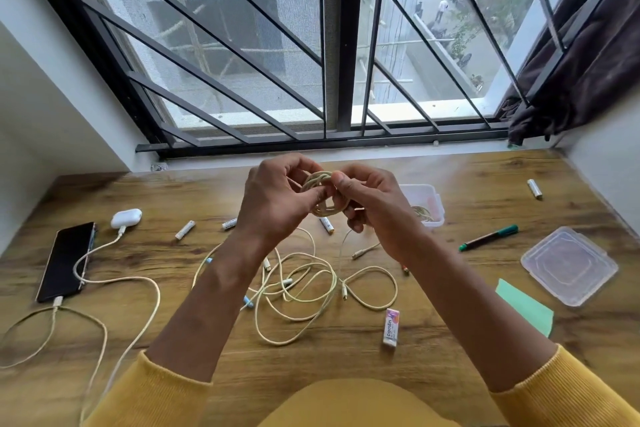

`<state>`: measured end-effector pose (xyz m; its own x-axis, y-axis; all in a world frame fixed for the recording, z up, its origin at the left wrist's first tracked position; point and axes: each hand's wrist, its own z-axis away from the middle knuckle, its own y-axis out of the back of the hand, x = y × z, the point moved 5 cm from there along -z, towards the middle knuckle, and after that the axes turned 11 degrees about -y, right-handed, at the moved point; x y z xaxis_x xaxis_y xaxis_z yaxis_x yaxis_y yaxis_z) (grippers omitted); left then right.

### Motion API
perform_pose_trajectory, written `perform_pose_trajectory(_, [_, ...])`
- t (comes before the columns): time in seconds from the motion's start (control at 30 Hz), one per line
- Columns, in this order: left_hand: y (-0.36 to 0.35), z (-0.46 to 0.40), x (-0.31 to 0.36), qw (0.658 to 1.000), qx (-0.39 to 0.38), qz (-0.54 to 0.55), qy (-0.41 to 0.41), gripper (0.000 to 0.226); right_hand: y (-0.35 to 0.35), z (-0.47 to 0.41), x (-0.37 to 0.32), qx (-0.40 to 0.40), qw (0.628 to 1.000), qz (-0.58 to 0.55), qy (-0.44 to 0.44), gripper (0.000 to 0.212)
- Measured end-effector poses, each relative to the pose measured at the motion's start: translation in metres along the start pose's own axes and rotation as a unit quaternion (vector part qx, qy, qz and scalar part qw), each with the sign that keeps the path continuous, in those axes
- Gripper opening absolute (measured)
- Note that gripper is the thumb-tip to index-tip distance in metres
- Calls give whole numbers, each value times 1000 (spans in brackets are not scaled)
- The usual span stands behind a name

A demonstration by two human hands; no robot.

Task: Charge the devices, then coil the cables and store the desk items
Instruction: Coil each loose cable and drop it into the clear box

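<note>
White batteries (pixel 185 230), four; two hands (pixel 277 199).

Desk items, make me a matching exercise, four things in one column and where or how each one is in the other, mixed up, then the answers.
Things:
1. phone
2. coiled cable
3. container lid
4. green marker

States:
A. held up in both hands
B. lying loose between the open container and its lid
C. plugged in, far left of the desk
D. flat on the desk, far right

Pairs: 1-C, 2-A, 3-D, 4-B
</note>
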<state>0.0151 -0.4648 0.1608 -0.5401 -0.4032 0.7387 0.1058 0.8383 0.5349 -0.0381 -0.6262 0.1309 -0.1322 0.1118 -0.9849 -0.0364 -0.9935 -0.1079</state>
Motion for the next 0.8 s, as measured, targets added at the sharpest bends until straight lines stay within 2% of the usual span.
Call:
perform_pose_trajectory(0.2, [-1, 4, 9, 996, 44, -78, -13, 18, -1, 0, -2, 16, 1000, 21, 3, 18])
perform_pose_trajectory(0.33, [-5, 8, 12, 979, 68, -177, -81, 19, -5, 3, -7, -9, 1000, 22, 16, 24])
perform_pose_trajectory(0.47, [-6, 15, 8, 975, 93, -190, -59, 20, -7, 4, -7, -16, 999, 17, 30, 23])
perform_pose_trajectory(0.57, [-9, 14, -1, 996, 79, -26, 13, 31, -1, 1, 3, -16, 999, -36, 11, 30])
perform_pose_trajectory(0.63, [-10, 13, -10, 989, 63, 117, 69, 41, 3, 1, 11, -13, 999, -51, -1, 37])
perform_pose_trajectory(0.73, [-15, 14, -16, 936, 28, 326, 129, 55, 15, -1, 20, 20, 998, -62, -25, 34])
perform_pose_trajectory(0.8, [-17, 17, -16, 896, 25, 414, 160, 59, 19, 0, 22, 42, 997, -59, -37, 29])
